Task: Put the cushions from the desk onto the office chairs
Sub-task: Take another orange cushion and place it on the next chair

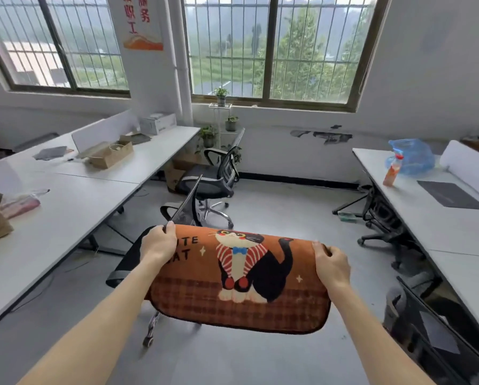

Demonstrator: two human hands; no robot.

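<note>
The two forearms reach forward from the bottom of the view. The left hand (159, 245) grips the far left corner of the cushion (238, 276), and the right hand (331, 266) grips the far right corner. On both hands the fingers (169, 228) are curled over the far edge and closed on the fabric. The hold underneath is hidden.

The cushion is in the air, printed side up, with its near edge hanging lower. It is over the nearest chair (126, 262). Around the cushion, only the left part of the seat, an armrest, the thin backrest and a caster are visible.

The step in hand appears to be lowering the cushion onto this seat. Recommended procedure:

1. Keep both grips level so the soft cushion neither sags nor twists.
2. Centre the cushion first. The seat shows only on the cushion's left, so the cushion seems to hang right of the seat's middle.
3. Bring the far edge toward the backrest, then lay the rest down flat.
4. Press straight down and gently. The chair stands on casters, and a sideways push may roll it away.
5. Release only when no edge rides up on an armrest.

A second chair (213, 176) stands farther off, near the end of the left surface (66, 195). Its seat appears uncovered.
</note>
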